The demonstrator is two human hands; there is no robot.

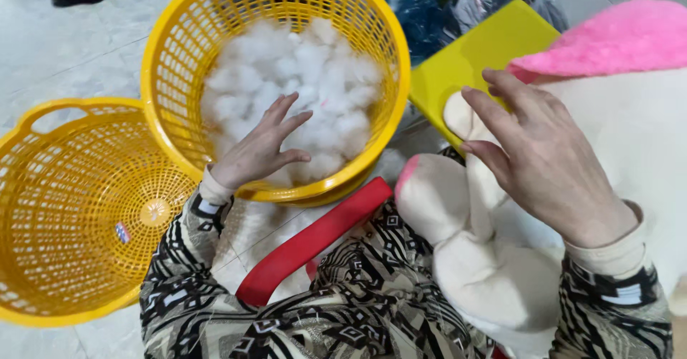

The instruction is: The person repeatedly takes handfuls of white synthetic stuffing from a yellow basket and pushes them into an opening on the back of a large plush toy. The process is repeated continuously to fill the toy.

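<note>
The left hand reaches into the yellow basket at eleven o'clock, fingers spread and curling over the white stuffing, not yet closed on any. The right hand, open with fingers loosely splayed, rests on the cream plush toy in the lap at four o'clock. A second, empty basket lies at nine o'clock on the floor. To do it well, the person should probably gather a modest tuft, keeping the toy steadied so it does not slide.
</note>
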